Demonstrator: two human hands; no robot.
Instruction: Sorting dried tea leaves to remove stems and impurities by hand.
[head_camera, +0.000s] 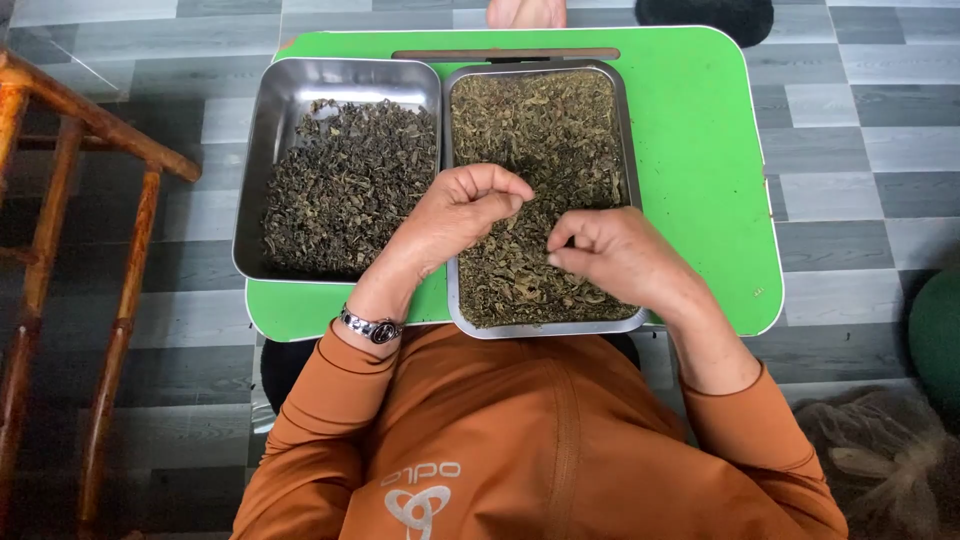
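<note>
The left hand (455, 215) hangs over the near left part of the right tray (628, 150), fingers curled in and thumb pressed to the fingertips, as if pinching a small bit of leaf; the view is too coarse to tell for certain whether anything is held there. A metal watch (372, 327) sits on that wrist. The right hand (610, 255) rests lower, over the near right part of the same tray, its thumb and first fingers drawn narrow together just above the leaves, touching or almost touching them.

Under both hands lies a bed of loose dried leaves (540, 125), olive-brown, filling the right tray nearly edge to edge. Just beside it, side walls touching, stands the left tray (268, 120), holding a heap of darker leaves (345, 190) that covers most of its floor but leaves the far left corner bare metal.

Judging by how things lie, the picking over of the leaves looks well under way yet far from finished: the left tray already holds a good heap, while the right tray stays full.

Both trays sit on a green table top (700, 170) above a grey floor (850, 100). A wooden chair frame (90, 180) stands at the left, and a mesh bag (880, 460) lies at the right.
</note>
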